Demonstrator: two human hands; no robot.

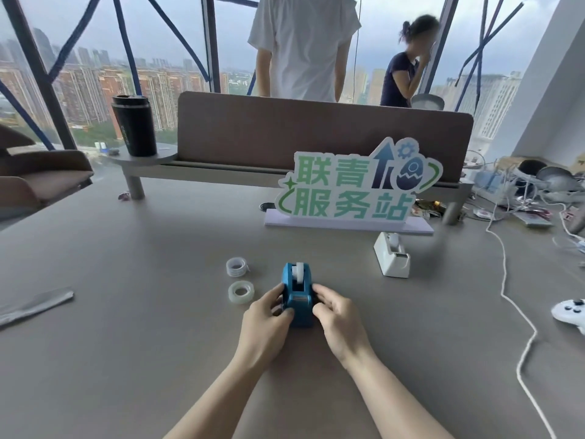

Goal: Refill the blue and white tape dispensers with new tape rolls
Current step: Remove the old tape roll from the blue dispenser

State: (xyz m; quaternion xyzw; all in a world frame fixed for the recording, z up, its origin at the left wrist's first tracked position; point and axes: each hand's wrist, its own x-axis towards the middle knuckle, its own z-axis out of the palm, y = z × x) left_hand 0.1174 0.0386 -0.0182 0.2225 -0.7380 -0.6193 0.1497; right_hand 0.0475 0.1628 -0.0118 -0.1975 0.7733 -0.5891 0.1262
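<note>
Head view: both my hands are on the blue dispenser (298,297), which sits on the bench (126,312) a bit back from the near edge, roughly mid-width. Left hand (265,315) wraps its left side, right hand (336,313) wraps its right; fingers of both are closed around the body near the cutter end, which faces me. A roll already sits in its cradle; can't tell whether it's the new one or the spent one.

White dispenser (391,255) stands apart, further back and to the right, near the base of the green sign (354,188), with a roll in its cradle too. Two loose tape rolls lie just left of the blue one: the flat clear roll (241,292) nearer me, and the second roll (236,267) behind it, looks like a small stack or a thicker roll, unclear.

My read: step in hand is seating or threading tape on the blue unit.

Doing it well:
- pin the base flat with the left hand, don't let it slide
- check the hub is fully down in both slots
- pull the tape end forward over the cutter, sticky side down
- keep fingertips off the serrated blade
- don't knock the loose rolls beside my left hand
</note>
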